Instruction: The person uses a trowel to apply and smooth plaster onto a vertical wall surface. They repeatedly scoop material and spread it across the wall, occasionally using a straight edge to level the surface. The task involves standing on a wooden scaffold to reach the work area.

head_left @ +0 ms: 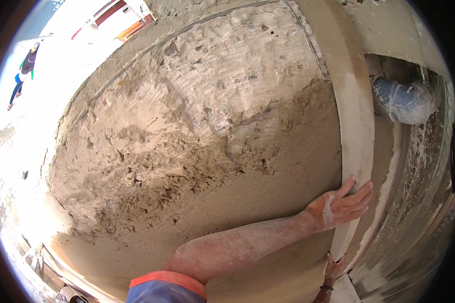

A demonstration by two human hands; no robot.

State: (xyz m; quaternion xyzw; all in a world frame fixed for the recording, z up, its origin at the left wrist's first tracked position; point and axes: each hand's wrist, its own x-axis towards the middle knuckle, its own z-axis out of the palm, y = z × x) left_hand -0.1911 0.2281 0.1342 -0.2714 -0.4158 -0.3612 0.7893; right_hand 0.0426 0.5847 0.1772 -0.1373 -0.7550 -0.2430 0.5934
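A long pale straight board (358,131) runs lengthwise along the right edge of a plastered wall (288,182). My left hand (340,204), smeared with pale plaster, reaches across from the left and closes its fingers over the lower part of the board. Below it, my right hand (333,266), with a dark band at the wrist, grips the board's bottom end; its fingers are partly hidden. Smooth damp plaster covers the wall's lower part and right side. Higher up, the surface (212,76) is rough, pitted and lighter.
Right of the board is a recess with a grey-blue pipe elbow (402,98) spattered with plaster. A stained, streaked surface (414,202) lies below it. At far left, a person (26,73) walks on bright paving. A cylindrical container (73,294) shows at lower left.
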